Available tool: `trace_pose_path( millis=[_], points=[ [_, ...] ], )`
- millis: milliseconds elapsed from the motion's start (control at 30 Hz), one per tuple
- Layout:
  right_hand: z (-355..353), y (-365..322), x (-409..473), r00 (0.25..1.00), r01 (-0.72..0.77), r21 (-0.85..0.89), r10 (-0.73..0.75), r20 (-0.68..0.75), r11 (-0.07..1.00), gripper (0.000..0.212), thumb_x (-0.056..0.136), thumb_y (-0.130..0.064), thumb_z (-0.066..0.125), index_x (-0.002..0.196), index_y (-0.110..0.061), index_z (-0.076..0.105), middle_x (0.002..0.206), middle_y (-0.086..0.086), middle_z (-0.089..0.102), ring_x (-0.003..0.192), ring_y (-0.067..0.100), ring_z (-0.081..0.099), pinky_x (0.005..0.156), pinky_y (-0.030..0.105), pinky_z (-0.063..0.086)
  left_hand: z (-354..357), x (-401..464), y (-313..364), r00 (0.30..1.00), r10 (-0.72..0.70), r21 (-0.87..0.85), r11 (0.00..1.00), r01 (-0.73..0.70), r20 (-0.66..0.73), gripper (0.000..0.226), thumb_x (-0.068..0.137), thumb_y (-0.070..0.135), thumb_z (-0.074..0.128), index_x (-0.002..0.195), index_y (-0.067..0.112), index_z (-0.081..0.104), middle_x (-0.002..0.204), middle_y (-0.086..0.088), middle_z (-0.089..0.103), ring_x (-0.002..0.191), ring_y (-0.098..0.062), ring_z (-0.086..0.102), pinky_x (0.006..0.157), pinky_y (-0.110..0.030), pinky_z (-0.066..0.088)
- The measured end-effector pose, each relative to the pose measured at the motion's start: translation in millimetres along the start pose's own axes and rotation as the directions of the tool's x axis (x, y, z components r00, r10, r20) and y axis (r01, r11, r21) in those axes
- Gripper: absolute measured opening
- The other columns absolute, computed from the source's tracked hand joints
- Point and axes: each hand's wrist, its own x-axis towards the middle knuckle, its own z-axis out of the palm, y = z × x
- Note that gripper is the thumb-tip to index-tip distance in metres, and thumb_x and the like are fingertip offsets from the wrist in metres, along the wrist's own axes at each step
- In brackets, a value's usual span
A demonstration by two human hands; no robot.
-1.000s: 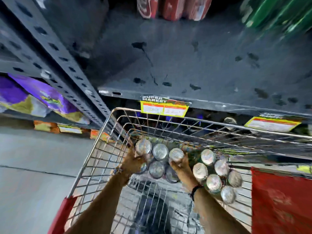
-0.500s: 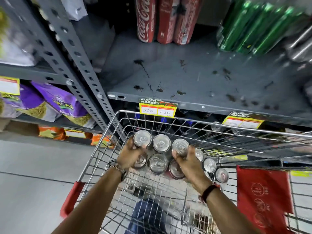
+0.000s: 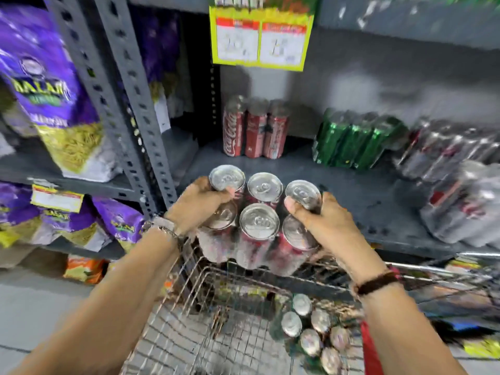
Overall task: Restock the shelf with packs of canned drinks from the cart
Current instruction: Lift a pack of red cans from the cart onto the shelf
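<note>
The light is even and fairly bright, with no hard shadows; it glints softly off the can tops of the red pack, the sharpest thing in view. Around that pack everything smears: the price tag above it is unreadable, the silver packs to its right streak, and the upright post to its left leans with wide-angle distortion.

Coca-Cola script on red cans on shelf; price tag digits blurred, unreadable.
</note>
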Motion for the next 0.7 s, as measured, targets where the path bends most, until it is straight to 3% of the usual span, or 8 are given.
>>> trace_pose_path(
  millis=[67,167,333,467,567,700],
  points=[
    [-7,-17,17,1.0,0.007,0.077,-0.006,-0.015,0.997,0.059,0.077,-0.05,0.058,0.11,-0.003,0.044,0.107,0.014,0.053,0.103,0.033,0.054,0.054,0.022,0.051,-5,20,17,1.0,0.019,0.036,0.999,-0.018,-0.017,0.005,0.082,0.009,0.055,0.086,0.01,0.058,0.057,0.002,0.062,0.049,-0.005,0.056,0.057,-0.021,0.048],
    [-6,-36,47,0.999,0.02,0.171,-0.015,-0.03,0.985,0.061,0.074,-0.051,0.061,0.11,-0.005,0.044,0.111,0.01,0.055,0.094,0.031,0.059,0.056,0.045,0.059,-10,54,33,0.998,0.032,0.06,0.998,-0.029,-0.045,0.027,0.081,0.014,0.057,0.107,0.006,0.057,0.092,-0.009,0.061,0.083,-0.021,0.057,0.083,-0.033,0.045],
    [6,-57,102,0.999,0.045,0.142,-0.047,0.016,0.989,0.057,0.075,-0.052,0.059,0.113,-0.01,0.05,0.111,0.009,0.057,0.076,0.026,0.059,0.03,0.029,0.051,-17,107,35,0.995,-0.043,0.024,0.999,0.045,-0.086,0.044,0.077,0.026,0.063,0.117,0.01,0.053,0.112,-0.01,0.061,0.099,-0.025,0.059,0.096,-0.035,0.046],
    [18,-65,131,0.997,0.025,0.133,-0.035,0.075,0.991,0.041,0.077,-0.047,0.06,0.099,-0.014,0.053,0.098,0.004,0.053,0.062,0.017,0.053,0.037,0.032,0.053,-25,143,23,0.992,-0.102,0.081,0.991,0.108,-0.07,0.07,0.065,0.039,0.065,0.123,0.005,0.046,0.129,-0.017,0.054,0.116,-0.032,0.053,0.104,-0.047,0.041],
    [30,-66,144,0.995,0.003,0.136,-0.017,0.101,0.991,0.043,0.078,-0.046,0.059,0.107,-0.014,0.055,0.102,0.007,0.056,0.07,0.023,0.057,0.047,0.038,0.054,-24,154,16,0.986,-0.1,0.087,0.99,0.112,-0.134,0.051,0.077,0.029,0.063,0.118,0.001,0.05,0.126,-0.019,0.055,0.115,-0.033,0.053,0.104,-0.045,0.042],
    [35,-60,151,0.991,0.021,0.143,-0.039,0.127,0.99,0.046,0.081,-0.045,0.056,0.115,-0.015,0.05,0.107,0.003,0.054,0.098,0.027,0.058,0.054,0.038,0.055,-20,154,15,0.986,-0.053,0.028,0.998,0.058,-0.161,0.038,0.082,0.018,0.058,0.117,0.006,0.05,0.123,-0.012,0.057,0.112,-0.031,0.055,0.102,-0.042,0.043]
  ],
)
